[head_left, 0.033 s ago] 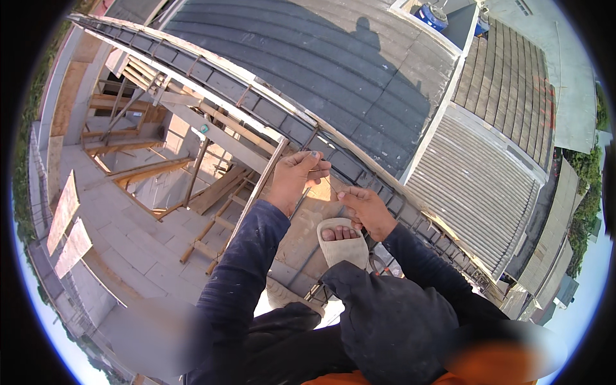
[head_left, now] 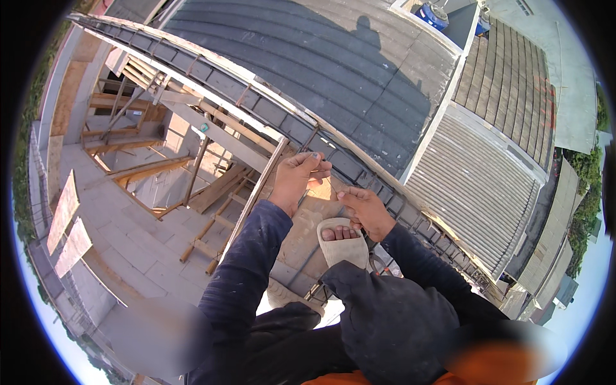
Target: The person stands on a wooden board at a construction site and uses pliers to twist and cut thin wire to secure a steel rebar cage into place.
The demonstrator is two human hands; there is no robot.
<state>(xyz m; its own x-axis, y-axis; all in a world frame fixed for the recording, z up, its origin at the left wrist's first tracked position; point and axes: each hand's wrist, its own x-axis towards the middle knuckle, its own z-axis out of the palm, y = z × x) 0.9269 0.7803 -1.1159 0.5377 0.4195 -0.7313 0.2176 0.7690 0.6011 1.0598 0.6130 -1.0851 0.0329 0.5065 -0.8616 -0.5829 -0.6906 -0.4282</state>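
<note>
My left hand (head_left: pixel 300 180) is raised in front of me, thumb and fingers pinched together. A little lower and to its right is my right hand (head_left: pixel 367 210), its thumb and forefinger also closed in a pinch. A thin wire (head_left: pixel 333 187) seems to run between the two sets of fingertips, very fine and hard to make out. Below the hands, my foot in a beige slide sandal (head_left: pixel 342 247) stands by a sunlit wooden board (head_left: pixel 309 221). Just beyond the hands runs a long cage of steel rebar (head_left: pixel 292 126) inside a narrow trough.
To the left, a timber-framed opening (head_left: pixel 160 168) drops below the pale block deck (head_left: pixel 144 234), with a wooden ladder (head_left: pixel 221 221) beside it. Dark roof tiles (head_left: pixel 301 61) lie beyond the rebar, and a corrugated roof (head_left: pixel 471 186) is at right. Blue tanks (head_left: pixel 431 16) stand far off.
</note>
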